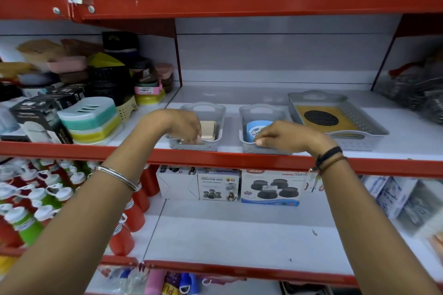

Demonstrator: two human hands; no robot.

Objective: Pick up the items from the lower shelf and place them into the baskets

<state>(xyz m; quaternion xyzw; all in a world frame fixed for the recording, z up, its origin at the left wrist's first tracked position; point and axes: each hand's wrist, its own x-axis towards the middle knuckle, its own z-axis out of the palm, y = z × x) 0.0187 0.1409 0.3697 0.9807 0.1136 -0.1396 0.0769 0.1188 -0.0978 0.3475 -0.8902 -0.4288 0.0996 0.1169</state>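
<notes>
Three grey baskets stand on the middle shelf. My left hand [183,127] reaches down into the left basket [203,106], its fingers closed on the near edge of a beige box [209,130] lying inside. My right hand [278,136] hangs over the middle basket [261,109], fingertips pinched on a blue round item with a white patterned face [253,128]. The wide basket [335,98] at the right holds a yellow pad with a black mesh circle [321,118]. On the lower shelf stand a vibration-pads box [219,184] and a blue stand box [271,188].
Stacked soap dishes [90,118], black boxes and small tubs crowd the shelf left of the baskets. Red and green bottles [36,201] fill the lower left. A red shelf lip [239,158] runs under my wrists. Bagged goods [417,88] sit at the far right.
</notes>
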